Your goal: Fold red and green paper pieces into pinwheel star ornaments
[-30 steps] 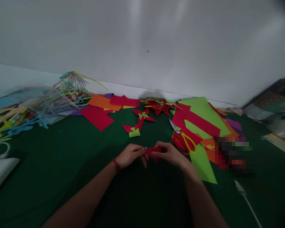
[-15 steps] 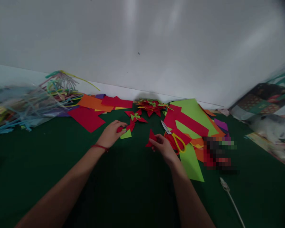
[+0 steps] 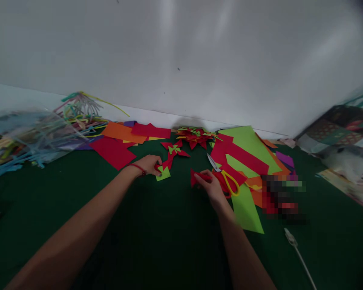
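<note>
My right hand (image 3: 211, 186) pinches a red folded paper piece (image 3: 195, 177) between thumb and fingers, above the green tabletop. To its right lie the scissors (image 3: 226, 177) with yellow handles and their blades pointing away. My left hand (image 3: 149, 164) rests low at a small light-green paper piece (image 3: 163, 173), its fingers curled. A bit of red shows between finger and thumb, but what they grip is unclear. Just beyond is a red paper cutout (image 3: 168, 161). Farther back sits a red paper flower (image 3: 174, 149) with a light-green centre.
Stacked red and green paper flowers (image 3: 196, 137) stand by the white wall. Red sheets (image 3: 113, 152) lie left, with a plastic bag (image 3: 39, 133) of coloured pipe cleaners beyond. Green sheets (image 3: 251, 139) and orange scraps lie right. A white cable (image 3: 299, 255) runs at front right.
My left hand has curled its fingers and lowered its wrist beside the small green piece. In my right hand the red piece has turned. The view has shifted slightly.
</note>
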